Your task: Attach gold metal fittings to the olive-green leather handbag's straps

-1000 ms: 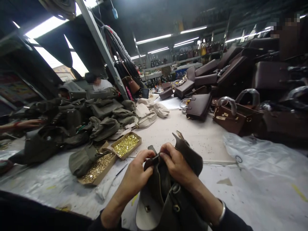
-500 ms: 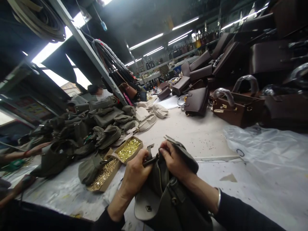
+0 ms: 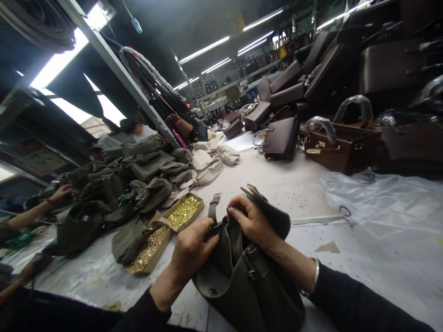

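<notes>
An olive-green handbag (image 3: 266, 290) stands in front of me on the table, its zipped top partly open. My left hand (image 3: 194, 249) is closed on the bag's strap at the left of the opening. Above those fingers sticks up the strap's end with a buckle (image 3: 216, 199). My right hand (image 3: 251, 223) pinches the bag's top edge close to the zip, fingertips partly hidden. Behind the right wrist a stiff flap (image 3: 277, 219) of the bag stands up, with a metal piece at its tip. A small metal clasp (image 3: 213, 292) shows on the pale inner side of the front.
Left of the bag are two cardboard boxes of gold-coloured metal bits (image 3: 185, 212), (image 3: 148, 249). Beyond lies a heap of olive bags (image 3: 152, 166); another person's hand (image 3: 62, 192) reaches there. Brown handbags (image 3: 341, 147) and clear plastic sheeting (image 3: 387, 212) are at right.
The buckled strap end now stands more upright above my left hand. The bag has tilted slightly, and its flap shows a metal piece. The other person's upper hand has moved up.
</notes>
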`<move>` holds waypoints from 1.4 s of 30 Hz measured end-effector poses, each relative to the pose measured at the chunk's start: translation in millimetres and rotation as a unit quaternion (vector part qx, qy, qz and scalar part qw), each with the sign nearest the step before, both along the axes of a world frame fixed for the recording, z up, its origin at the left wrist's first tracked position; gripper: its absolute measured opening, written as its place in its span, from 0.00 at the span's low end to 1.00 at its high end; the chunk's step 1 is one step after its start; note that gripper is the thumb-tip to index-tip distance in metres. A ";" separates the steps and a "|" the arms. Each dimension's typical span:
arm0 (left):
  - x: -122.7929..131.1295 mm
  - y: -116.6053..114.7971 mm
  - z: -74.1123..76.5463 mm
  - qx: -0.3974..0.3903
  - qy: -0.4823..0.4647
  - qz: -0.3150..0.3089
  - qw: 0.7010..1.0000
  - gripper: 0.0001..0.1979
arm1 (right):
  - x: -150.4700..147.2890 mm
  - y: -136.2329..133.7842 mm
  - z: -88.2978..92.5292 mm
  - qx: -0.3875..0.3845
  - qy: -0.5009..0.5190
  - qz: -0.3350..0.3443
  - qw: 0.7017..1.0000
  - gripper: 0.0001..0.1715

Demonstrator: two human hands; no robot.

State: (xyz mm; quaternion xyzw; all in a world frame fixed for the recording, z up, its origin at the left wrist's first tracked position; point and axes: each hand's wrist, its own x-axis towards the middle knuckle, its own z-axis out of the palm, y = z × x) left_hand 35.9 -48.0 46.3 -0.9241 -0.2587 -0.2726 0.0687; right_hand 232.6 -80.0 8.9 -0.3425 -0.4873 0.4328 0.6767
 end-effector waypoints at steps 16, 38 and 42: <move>8.9 15.2 11.9 -0.291 -0.185 0.089 0.934 0.07 | 6.4 1.0 2.7 0.073 -0.097 -0.029 0.992 0.05; 13.7 14.7 -22.8 -0.460 -0.407 0.172 0.770 0.12 | -23.0 -3.6 1.7 0.044 -0.281 -0.053 0.957 0.08; 13.3 12.4 -23.9 -0.456 -0.412 0.167 0.771 0.12 | -28.4 -4.5 6.2 0.042 -0.306 -0.065 0.949 0.10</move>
